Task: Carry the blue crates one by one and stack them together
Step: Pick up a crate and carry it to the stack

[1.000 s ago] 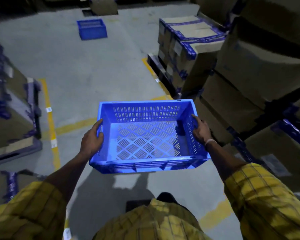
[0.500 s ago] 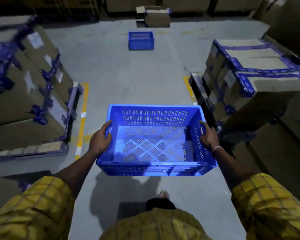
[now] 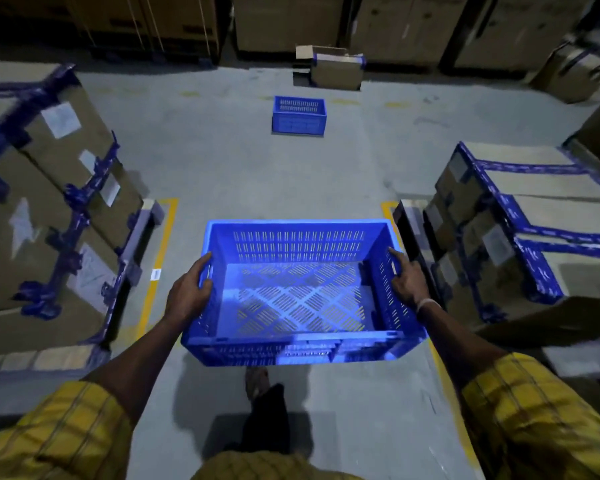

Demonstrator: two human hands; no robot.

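We carry an empty blue crate [image 3: 300,292] level in front of us, off the floor [image 3: 243,174]. Our left hand [image 3: 187,292] is clamped on its left rim, thumb inside the wall; our right hand [image 3: 407,282] grips the right rim the same way. A second crate [image 3: 299,115] sits on the floor straight ahead, well apart from ours. Taped cartons [image 3: 49,202] stand stacked at left, more cartons [image 3: 520,223] at right. One foot [image 3: 255,379] shows below the crate.

Yellow checked shirt [image 3: 278,467], sleeves rolled up past the forearms. Pale band [image 3: 427,302] round the right wrist. Dark trousers [image 3: 269,414], sandal [image 3: 255,377].
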